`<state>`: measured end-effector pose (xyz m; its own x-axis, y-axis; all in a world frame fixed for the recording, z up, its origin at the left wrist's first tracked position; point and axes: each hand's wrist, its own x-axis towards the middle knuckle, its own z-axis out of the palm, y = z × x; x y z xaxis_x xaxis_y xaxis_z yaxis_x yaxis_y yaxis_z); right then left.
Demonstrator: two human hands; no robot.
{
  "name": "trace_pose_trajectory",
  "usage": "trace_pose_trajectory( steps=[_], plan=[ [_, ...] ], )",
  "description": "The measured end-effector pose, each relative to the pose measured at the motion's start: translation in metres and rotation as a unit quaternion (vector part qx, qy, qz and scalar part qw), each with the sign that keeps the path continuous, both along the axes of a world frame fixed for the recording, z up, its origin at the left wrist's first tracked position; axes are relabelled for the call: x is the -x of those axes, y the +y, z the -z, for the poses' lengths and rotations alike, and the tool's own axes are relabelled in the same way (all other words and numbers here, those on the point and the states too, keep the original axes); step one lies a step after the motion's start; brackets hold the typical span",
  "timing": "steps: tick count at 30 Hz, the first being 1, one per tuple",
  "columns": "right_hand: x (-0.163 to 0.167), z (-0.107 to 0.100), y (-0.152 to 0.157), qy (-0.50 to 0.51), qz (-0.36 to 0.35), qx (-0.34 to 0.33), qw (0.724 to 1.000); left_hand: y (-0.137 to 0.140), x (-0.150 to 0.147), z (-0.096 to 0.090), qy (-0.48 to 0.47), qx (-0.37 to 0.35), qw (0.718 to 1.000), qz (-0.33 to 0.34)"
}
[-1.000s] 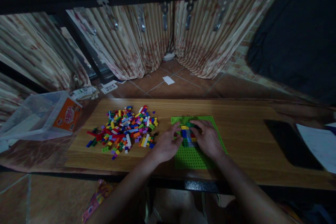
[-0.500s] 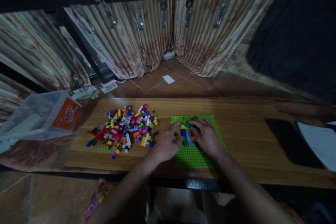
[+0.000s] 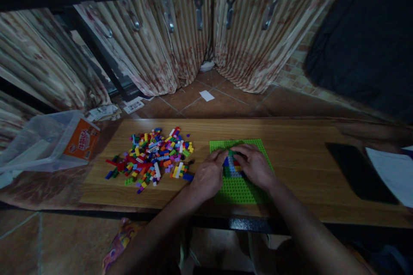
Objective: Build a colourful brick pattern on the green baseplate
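Observation:
A green studded baseplate [image 3: 240,193] lies on the wooden table, with a small cluster of toy bricks [image 3: 232,172] in blue, light blue, red and yellow on its middle. At the far side of this cluster, a dark green toy brick [image 3: 231,153] shows between my fingertips. My left hand [image 3: 209,175] reaches over the plate's left part, its fingers closed together at the brick's left side. From the right, my right hand [image 3: 256,165] curls its thumb and fingers about the same brick. The fingers hide some of the cluster.
A loose pile of mixed toy bricks [image 3: 155,154] spreads over the left of the wooden table [image 3: 303,172]. A clear plastic bin [image 3: 48,137] with an orange label stands beyond the left edge. On the right lie a black flat object [image 3: 358,172] and white paper [image 3: 390,172].
My left hand has moved right and forward, its fingers closing over the yellow brick at the cluster's far left. My right hand has stayed nearly in place at the green brick.

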<state>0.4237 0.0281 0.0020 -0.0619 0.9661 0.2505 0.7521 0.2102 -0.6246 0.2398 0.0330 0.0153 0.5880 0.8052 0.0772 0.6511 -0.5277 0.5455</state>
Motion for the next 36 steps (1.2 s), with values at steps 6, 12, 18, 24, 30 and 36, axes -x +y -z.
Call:
trace_pose_trajectory(
  steps=[6, 12, 18, 24, 30, 36],
  plan=[
    [-0.002, 0.002, 0.003, 0.047, -0.002, 0.015, 0.999, 0.002, -0.001, 0.000, 0.062, -0.019, 0.998, 0.018],
    [-0.005, 0.003, 0.007, 0.056, -0.005, 0.040, 0.998, 0.002, -0.003, -0.001, 0.086, -0.011, 0.996, 0.013],
    [-0.009, 0.005, 0.012, 0.065, -0.010, 0.058, 0.996, 0.002, -0.004, -0.002, 0.091, -0.025, 0.996, 0.006],
    [-0.006, 0.003, 0.011, 0.043, 0.003, 0.048, 0.998, 0.003, -0.004, -0.001, 0.096, -0.036, 0.995, 0.009],
    [-0.006, 0.003, 0.007, 0.056, 0.002, 0.038, 0.998, 0.001, -0.003, 0.000, 0.080, -0.030, 0.996, 0.002],
    [-0.010, 0.002, 0.008, 0.078, -0.020, 0.050, 0.996, 0.000, -0.003, 0.000, 0.062, -0.031, 0.998, 0.003]
  ],
)
